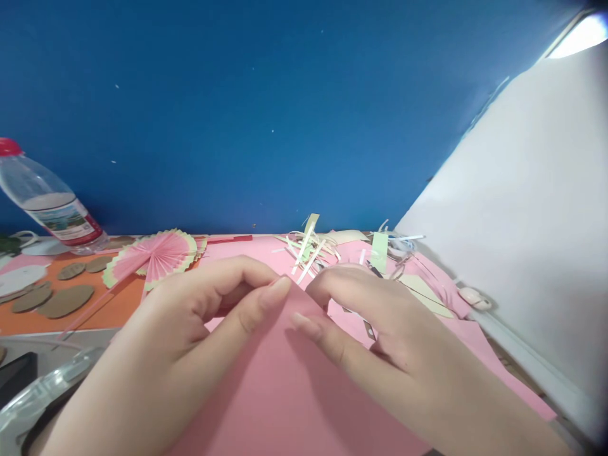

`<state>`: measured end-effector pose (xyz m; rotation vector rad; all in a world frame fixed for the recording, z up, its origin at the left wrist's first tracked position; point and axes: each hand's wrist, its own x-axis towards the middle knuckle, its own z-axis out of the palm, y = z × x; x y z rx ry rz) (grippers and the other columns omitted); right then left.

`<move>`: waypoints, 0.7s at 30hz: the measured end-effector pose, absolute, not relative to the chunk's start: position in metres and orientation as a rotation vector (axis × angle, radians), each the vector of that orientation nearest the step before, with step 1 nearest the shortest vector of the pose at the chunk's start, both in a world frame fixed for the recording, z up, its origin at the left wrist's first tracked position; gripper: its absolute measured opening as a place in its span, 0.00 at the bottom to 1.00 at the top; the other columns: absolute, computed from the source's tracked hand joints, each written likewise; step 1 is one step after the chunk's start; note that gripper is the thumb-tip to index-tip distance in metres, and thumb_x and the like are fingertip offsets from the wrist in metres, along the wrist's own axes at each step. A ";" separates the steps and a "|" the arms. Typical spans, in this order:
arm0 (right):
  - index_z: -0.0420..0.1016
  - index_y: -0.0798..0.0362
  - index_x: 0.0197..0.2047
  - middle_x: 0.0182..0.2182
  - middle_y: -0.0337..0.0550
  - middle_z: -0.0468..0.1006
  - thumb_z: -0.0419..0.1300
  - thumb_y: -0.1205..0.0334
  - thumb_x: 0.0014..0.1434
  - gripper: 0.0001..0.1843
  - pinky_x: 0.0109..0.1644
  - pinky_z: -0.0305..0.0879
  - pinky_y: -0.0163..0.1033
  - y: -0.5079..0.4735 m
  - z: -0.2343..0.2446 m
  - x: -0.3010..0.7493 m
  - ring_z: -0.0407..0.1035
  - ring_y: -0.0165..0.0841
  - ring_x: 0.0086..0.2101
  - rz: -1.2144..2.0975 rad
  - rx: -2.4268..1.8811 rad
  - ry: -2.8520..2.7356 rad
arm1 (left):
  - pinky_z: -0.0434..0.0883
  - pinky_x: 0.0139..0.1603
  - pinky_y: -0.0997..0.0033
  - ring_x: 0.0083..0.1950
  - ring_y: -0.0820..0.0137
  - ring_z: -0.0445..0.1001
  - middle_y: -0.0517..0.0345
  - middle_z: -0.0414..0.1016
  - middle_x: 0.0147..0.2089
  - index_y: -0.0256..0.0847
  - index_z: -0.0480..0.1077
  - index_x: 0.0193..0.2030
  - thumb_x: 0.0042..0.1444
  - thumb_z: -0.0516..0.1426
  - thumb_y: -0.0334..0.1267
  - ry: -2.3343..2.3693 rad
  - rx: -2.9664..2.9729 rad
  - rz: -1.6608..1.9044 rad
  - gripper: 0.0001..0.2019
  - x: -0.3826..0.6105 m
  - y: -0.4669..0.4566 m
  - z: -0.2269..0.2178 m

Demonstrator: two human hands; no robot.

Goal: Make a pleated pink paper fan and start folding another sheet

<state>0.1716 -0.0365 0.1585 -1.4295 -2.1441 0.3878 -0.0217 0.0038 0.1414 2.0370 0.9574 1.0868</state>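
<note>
A pink sheet of paper [280, 386] is raised in front of me, its upper edge between my hands. My left hand [199, 323] pinches that edge, thumb on the near face and index finger behind. Close beside it, my right hand [375, 329] has its thumb against the near face and its bent fingers over the edge behind. The sheet's lower part runs out of view at the bottom. Just beyond my hands lies a heap of thin pale paper strips [308, 250].
A pink and yellow-green pleated paper fan [156, 253] lies at the left, by brown cardboard discs [66, 301] on an orange sheet [90, 323]. A water bottle [59, 209] stands behind them. A blue wall [266, 114] rises at the back, a white wall [532, 190] at the right.
</note>
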 end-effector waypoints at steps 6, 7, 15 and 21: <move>0.55 0.52 0.25 0.20 0.31 0.62 0.51 0.53 0.67 0.20 0.24 0.53 0.32 -0.037 0.156 0.171 0.59 0.23 0.22 0.375 -1.444 -2.147 | 0.68 0.30 0.92 0.32 0.80 0.71 0.72 0.75 0.32 0.53 0.74 0.41 0.62 0.56 0.42 1.045 2.010 0.975 0.06 -0.020 0.000 0.148; 0.55 0.52 0.25 0.20 0.31 0.62 0.50 0.52 0.67 0.20 0.24 0.53 0.32 -0.037 0.156 0.171 0.59 0.23 0.22 0.374 -1.447 -2.153 | 0.67 0.30 0.93 0.32 0.81 0.70 0.72 0.74 0.32 0.53 0.74 0.41 0.61 0.56 0.42 1.048 2.013 0.974 0.05 -0.021 0.000 0.147; 0.53 0.53 0.24 0.20 0.30 0.60 0.51 0.52 0.67 0.22 0.23 0.52 0.30 -0.038 0.159 0.172 0.57 0.22 0.21 0.361 -1.441 -2.167 | 0.68 0.30 0.91 0.31 0.79 0.69 0.68 0.72 0.31 0.50 0.74 0.41 0.62 0.55 0.43 1.033 1.973 0.934 0.07 -0.020 -0.001 0.150; 0.52 0.52 0.24 0.19 0.30 0.59 0.50 0.50 0.67 0.23 0.22 0.51 0.31 -0.037 0.161 0.171 0.57 0.22 0.21 0.369 -1.453 -2.155 | 0.70 0.30 0.88 0.31 0.78 0.70 0.68 0.72 0.30 0.50 0.73 0.42 0.60 0.57 0.43 1.054 1.827 0.832 0.06 -0.018 -0.001 0.155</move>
